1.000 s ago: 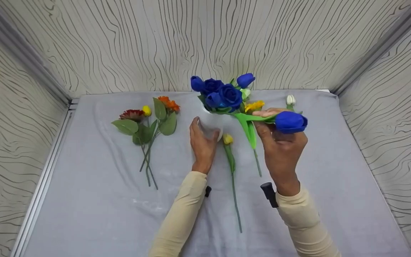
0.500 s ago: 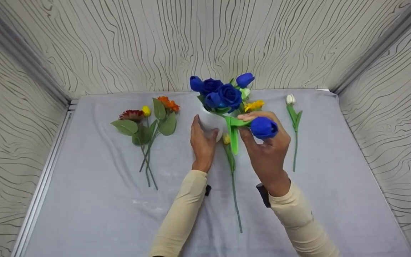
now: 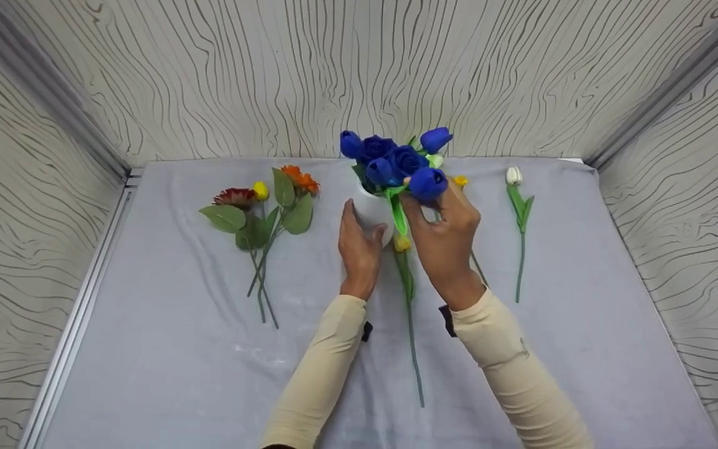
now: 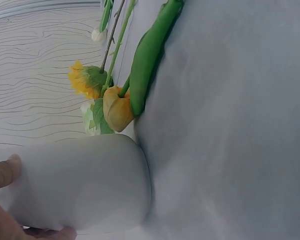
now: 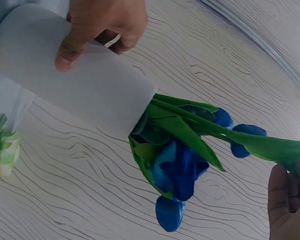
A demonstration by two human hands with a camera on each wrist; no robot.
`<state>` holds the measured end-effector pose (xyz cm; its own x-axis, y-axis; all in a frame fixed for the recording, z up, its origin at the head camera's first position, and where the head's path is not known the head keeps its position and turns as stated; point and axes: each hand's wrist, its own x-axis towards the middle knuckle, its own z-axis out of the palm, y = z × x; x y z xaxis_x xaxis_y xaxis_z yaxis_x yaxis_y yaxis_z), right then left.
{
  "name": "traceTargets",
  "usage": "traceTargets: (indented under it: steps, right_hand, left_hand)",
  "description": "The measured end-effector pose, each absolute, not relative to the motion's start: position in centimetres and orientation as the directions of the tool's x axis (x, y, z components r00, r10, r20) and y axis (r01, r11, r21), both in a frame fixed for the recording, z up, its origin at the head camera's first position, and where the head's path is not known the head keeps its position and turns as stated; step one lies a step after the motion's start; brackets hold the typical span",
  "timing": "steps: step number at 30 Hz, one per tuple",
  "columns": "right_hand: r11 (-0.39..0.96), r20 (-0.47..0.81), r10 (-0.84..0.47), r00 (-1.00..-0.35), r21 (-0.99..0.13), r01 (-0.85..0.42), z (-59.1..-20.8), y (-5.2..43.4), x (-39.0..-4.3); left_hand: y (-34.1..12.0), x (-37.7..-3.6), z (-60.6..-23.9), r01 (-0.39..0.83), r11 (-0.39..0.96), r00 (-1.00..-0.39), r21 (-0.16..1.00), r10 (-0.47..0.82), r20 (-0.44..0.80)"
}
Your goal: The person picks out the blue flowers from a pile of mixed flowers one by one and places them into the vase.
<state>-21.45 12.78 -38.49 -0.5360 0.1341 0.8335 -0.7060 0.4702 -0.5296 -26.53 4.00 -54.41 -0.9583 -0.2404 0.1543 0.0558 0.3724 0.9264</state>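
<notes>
A white vase stands near the back of the cloth, and my left hand grips its side, thumb on the near face. Blue roses and several blue tulips fill its mouth. My right hand pinches another blue tulip just right of the rim. In the right wrist view, that tulip's green stem and leaf run into the vase's mouth from the right fingers; its lower stem is hidden inside. Beside the vase's base lies a yellow tulip, seen close up in the left wrist view.
On the left lie a dark red flower, a small yellow one and an orange one, stems crossed. A white tulip lies to the right. My right hand partly covers a yellow flower. Patterned panels enclose the table.
My right hand has moved left and toward the back, bringing the blue tulip up to the other blue flowers, its stem now in the vase. My left hand keeps its grip on the vase.
</notes>
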Motion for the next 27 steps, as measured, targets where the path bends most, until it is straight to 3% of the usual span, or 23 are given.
traceTargets:
  steps: [5, 13, 21, 27]
  right_hand:
    - [0.519, 0.806, 0.115, -0.581, -0.548, -0.657, -39.4, 12.3, -22.8]
    - [0.606, 0.776, 0.116, -0.620, -0.550, -0.575, -40.8, 11.7, -24.0]
    - [0.683, 0.731, 0.104, -0.675, -0.545, -0.485, -41.8, 11.4, -24.9]
    - [0.740, 0.702, 0.136, -0.699, -0.541, -0.399, -42.4, 11.2, -25.5]
  left_hand:
    - [4.0, -26.6, -54.5, 0.041, 0.385, -0.958, 0.922, -0.246, 0.145]
    - [3.7, -26.5, -55.1, 0.184, 0.392, -0.924, 0.901, -0.243, 0.295]
    - [3.9, -26.5, -54.8, 0.111, 0.413, -0.943, 0.904, -0.244, 0.227]
    - [3.9, -26.6, -54.9, 0.126, 0.439, -0.940, 0.889, -0.235, 0.249]
